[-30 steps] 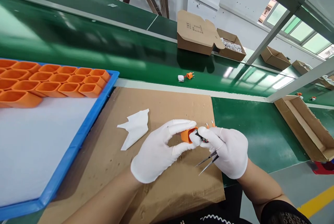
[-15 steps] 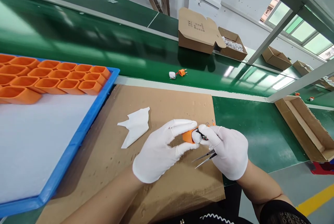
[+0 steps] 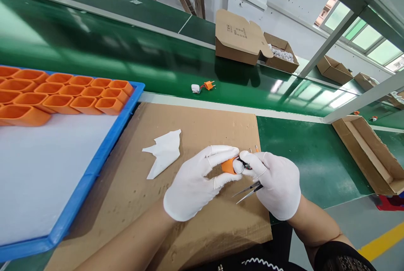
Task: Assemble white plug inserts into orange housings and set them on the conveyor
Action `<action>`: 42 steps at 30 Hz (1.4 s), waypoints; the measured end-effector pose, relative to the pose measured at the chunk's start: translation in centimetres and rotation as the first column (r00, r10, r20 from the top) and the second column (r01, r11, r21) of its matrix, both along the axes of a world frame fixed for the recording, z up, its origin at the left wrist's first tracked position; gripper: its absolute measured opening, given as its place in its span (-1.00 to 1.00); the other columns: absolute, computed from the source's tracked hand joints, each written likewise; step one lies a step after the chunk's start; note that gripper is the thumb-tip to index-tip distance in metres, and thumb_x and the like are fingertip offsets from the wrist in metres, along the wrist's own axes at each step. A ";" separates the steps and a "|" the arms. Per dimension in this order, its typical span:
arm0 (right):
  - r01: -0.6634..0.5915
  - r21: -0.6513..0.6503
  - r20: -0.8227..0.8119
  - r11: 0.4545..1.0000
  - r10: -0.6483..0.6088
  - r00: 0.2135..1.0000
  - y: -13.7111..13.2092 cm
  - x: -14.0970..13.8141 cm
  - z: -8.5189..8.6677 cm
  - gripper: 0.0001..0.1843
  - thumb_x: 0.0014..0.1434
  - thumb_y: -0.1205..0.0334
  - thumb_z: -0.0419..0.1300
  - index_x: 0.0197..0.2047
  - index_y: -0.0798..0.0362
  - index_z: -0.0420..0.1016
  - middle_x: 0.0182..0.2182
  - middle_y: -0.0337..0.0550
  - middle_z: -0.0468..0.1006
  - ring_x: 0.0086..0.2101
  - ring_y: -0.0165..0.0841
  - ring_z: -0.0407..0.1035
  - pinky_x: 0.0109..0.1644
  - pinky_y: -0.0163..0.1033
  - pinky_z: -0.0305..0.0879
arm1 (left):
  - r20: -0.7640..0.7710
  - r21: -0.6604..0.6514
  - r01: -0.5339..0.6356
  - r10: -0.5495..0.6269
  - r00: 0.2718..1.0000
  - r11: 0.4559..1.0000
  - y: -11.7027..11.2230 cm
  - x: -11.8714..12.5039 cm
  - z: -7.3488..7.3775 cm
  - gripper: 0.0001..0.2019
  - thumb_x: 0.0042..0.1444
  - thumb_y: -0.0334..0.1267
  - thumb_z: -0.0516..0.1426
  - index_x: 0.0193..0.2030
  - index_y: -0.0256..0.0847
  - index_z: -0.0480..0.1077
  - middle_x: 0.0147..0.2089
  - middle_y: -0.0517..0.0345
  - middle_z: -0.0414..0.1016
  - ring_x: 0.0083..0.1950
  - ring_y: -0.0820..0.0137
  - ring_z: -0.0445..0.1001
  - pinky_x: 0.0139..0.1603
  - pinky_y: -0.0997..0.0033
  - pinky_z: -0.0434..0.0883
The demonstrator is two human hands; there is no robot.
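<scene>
My left hand (image 3: 195, 182), in a white glove, pinches a small orange plastic shell (image 3: 227, 166) between thumb and forefinger above the cardboard sheet (image 3: 132, 195). My right hand (image 3: 277, 182), also gloved, presses a small dark part with metal prongs (image 3: 249, 159) into the shell's open end. Metal tweezers (image 3: 248, 192) are tucked under the right hand's fingers, with their tips pointing left. The two hands touch at the shell.
A blue tray (image 3: 94, 166) with a white liner and several orange shells (image 3: 63, 96) lies at the left. A white cloth (image 3: 164, 151) lies on the cardboard. On the green conveyor belt (image 3: 94, 52) lies a small white and orange assembly (image 3: 202, 87). Cardboard boxes (image 3: 240, 37) stand beyond and at the right (image 3: 366, 153).
The white and orange assembly on the belt has drifted left. The shell and dark part have closed together between my hands, which have barely shifted.
</scene>
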State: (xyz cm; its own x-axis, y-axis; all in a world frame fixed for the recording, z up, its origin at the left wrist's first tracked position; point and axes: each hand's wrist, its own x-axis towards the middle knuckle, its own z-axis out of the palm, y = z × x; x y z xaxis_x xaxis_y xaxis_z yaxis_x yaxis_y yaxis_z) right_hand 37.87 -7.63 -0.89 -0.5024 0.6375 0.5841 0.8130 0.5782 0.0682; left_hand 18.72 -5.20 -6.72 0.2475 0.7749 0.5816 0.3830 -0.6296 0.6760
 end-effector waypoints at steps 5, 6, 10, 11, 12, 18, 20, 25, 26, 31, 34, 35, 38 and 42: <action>0.001 -0.039 -0.023 0.999 -0.002 1.000 -0.1 0.2 -0.2 -0.59 0.28 0.50 0.02 0.14 -0.01 0.33 -0.35 -0.27 0.60 -0.46 -0.40 0.40 -0.44 -0.23 0.07 | 0.022 0.007 0.005 -0.005 1.000 1.000 0.0 -0.1 0.0 -0.73 0.22 -0.27 0.26 0.06 -0.07 0.50 0.02 0.13 0.63 -0.04 0.36 0.61 0.03 0.33 0.57; -0.002 -0.037 -0.032 0.999 0.001 0.999 -0.1 0.3 -0.3 -0.59 0.28 0.50 0.02 0.14 -0.02 0.33 -0.35 -0.27 0.59 -0.46 -0.40 0.39 -0.45 -0.24 0.07 | 0.022 0.003 0.004 -0.004 1.000 1.000 -0.1 -0.1 0.0 -0.73 0.22 -0.27 0.26 0.07 -0.07 0.50 0.02 0.13 0.63 -0.04 0.35 0.61 0.03 0.33 0.57; -0.011 -0.028 -0.056 1.000 0.010 0.998 -0.1 0.3 -0.2 -0.56 0.27 0.52 0.02 0.15 -0.01 0.34 -0.35 -0.27 0.60 -0.47 -0.41 0.38 -0.45 -0.25 0.08 | 0.022 0.012 0.001 -0.001 1.000 1.000 0.0 -0.1 0.0 -0.72 0.21 -0.27 0.27 0.06 -0.08 0.50 0.02 0.13 0.62 -0.04 0.36 0.61 0.05 0.35 0.57; -0.013 -0.032 -0.053 0.999 0.011 0.999 -0.1 0.3 -0.2 -0.56 0.26 0.53 0.01 0.15 0.00 0.34 -0.34 -0.28 0.61 -0.46 -0.41 0.39 -0.44 -0.26 0.09 | 0.030 0.024 0.004 -0.005 1.000 1.000 0.0 -0.1 0.0 -0.72 0.21 -0.27 0.28 0.06 -0.09 0.49 0.02 0.13 0.62 -0.04 0.37 0.61 0.05 0.36 0.57; -0.012 -0.037 -0.047 0.999 0.010 0.999 -0.1 0.3 -0.2 -0.56 0.26 0.53 0.01 0.15 0.00 0.35 -0.33 -0.28 0.61 -0.45 -0.41 0.39 -0.44 -0.25 0.09 | 0.040 0.035 0.008 -0.010 0.999 0.999 0.1 -0.1 -0.1 -0.72 0.21 -0.27 0.27 0.06 -0.08 0.48 0.02 0.13 0.62 -0.04 0.38 0.61 0.05 0.38 0.57; -0.012 -0.045 -0.019 0.999 0.011 1.000 -0.1 0.0 -0.1 -0.54 0.22 0.53 0.00 0.12 0.02 0.40 -0.35 -0.30 0.62 -0.47 -0.41 0.39 -0.44 -0.24 0.10 | 0.075 0.020 0.051 -0.053 0.996 0.998 0.0 0.1 -0.2 -0.71 0.20 -0.28 0.28 0.06 -0.05 0.48 0.03 0.13 0.61 -0.04 0.38 0.61 0.04 0.38 0.58; -0.007 -0.059 0.008 0.998 0.007 1.000 -0.1 -0.3 -0.1 -0.51 0.19 0.54 -0.01 0.11 0.01 0.43 -0.37 -0.32 0.61 -0.50 -0.42 0.37 -0.47 -0.24 0.09 | 0.083 0.005 0.040 -0.040 0.996 0.999 -0.2 0.2 -0.1 -0.71 0.19 -0.28 0.28 0.06 -0.01 0.50 0.02 0.14 0.62 -0.06 0.35 0.61 0.03 0.36 0.58; 0.117 -0.219 0.138 0.969 -0.088 0.986 -0.4 -1.0 -0.3 -0.45 0.06 0.51 0.12 0.12 -0.03 0.48 -0.31 -0.24 0.58 -0.50 -0.37 0.37 -0.55 -0.23 0.06 | 0.063 -0.141 -0.049 0.059 0.996 0.989 -0.5 0.5 0.0 -0.79 0.18 -0.19 0.27 -0.03 0.01 0.58 -0.06 0.20 0.65 -0.09 0.31 0.62 -0.02 0.32 0.59; 0.117 -0.245 0.133 0.962 -0.086 0.987 -0.4 -1.0 -0.4 -0.39 0.04 0.49 0.14 0.18 -0.02 0.44 -0.22 -0.17 0.59 -0.45 -0.34 0.41 -0.54 -0.23 0.10 | 0.069 -0.188 -0.061 0.075 0.995 0.980 -0.4 0.5 -0.1 -0.79 0.16 -0.17 0.28 -0.04 0.02 0.58 -0.07 0.20 0.65 -0.09 0.29 0.62 -0.01 0.31 0.59; -0.181 -0.480 -0.233 0.859 0.074 0.970 0.7 0.2 -0.4 -0.42 0.27 0.34 0.12 0.35 -0.04 0.28 0.10 0.00 0.45 -0.05 -0.23 0.47 -0.10 -0.17 0.47 | 0.205 -0.450 -0.007 0.110 0.973 0.893 0.2 1.0 -0.8 -0.69 -0.01 -0.12 0.36 -0.07 0.00 0.60 -0.08 0.15 0.64 -0.06 0.23 0.61 0.06 0.20 0.58; -0.481 -0.493 -0.539 0.725 0.180 0.823 1.6 1.1 -0.2 -0.48 0.33 0.18 0.17 0.33 -0.04 0.33 0.12 0.00 0.44 0.10 -0.22 0.40 0.18 -0.06 0.39 | 0.334 -0.569 0.084 0.137 0.933 0.818 0.5 1.1 -0.7 -0.63 -0.09 -0.12 0.38 -0.09 -0.08 0.60 -0.05 0.08 0.64 -0.02 0.20 0.61 0.07 0.18 0.59; -0.511 -0.493 -0.597 0.704 0.153 0.787 1.8 1.2 -0.1 -0.49 0.32 0.15 0.20 0.31 -0.04 0.37 0.12 0.01 0.45 0.10 -0.21 0.40 0.20 -0.03 0.38 | 0.366 -0.583 0.105 0.145 0.919 0.805 0.6 1.1 -0.5 -0.61 -0.11 -0.12 0.39 -0.09 -0.11 0.60 -0.03 0.05 0.64 -0.02 0.19 0.61 0.06 0.18 0.60; -0.398 -0.584 -0.660 0.708 -0.129 0.740 2.3 1.3 -0.3 -0.58 0.23 0.16 0.27 0.15 0.00 0.53 0.06 -0.01 0.54 0.00 -0.22 0.45 0.12 -0.03 0.43 | 0.347 -0.541 0.094 0.120 0.930 0.836 0.5 0.8 0.0 -0.63 -0.06 -0.16 0.37 -0.06 -0.12 0.59 0.00 0.03 0.64 0.00 0.18 0.62 0.09 0.15 0.60; -0.476 -0.745 -0.662 0.467 -0.432 0.613 3.1 1.0 -0.4 -0.59 0.09 0.11 0.35 0.02 0.04 0.61 -0.11 -0.10 0.62 -0.20 -0.30 0.46 -0.02 -0.13 0.41 | 0.181 -0.318 0.030 0.030 0.983 0.948 0.4 0.2 0.2 -0.67 0.05 -0.25 0.34 0.00 -0.04 0.58 0.03 0.10 0.64 0.07 0.18 0.58 0.17 0.07 0.55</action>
State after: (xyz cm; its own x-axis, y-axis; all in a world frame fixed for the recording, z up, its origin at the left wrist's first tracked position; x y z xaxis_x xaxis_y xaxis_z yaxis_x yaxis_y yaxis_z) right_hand 38.90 -4.56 -1.26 -0.2425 0.9654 -0.0956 0.2662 -0.0285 -0.9635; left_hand 18.97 -4.76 -6.51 0.1611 0.9266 0.3397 0.2353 -0.3703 0.8986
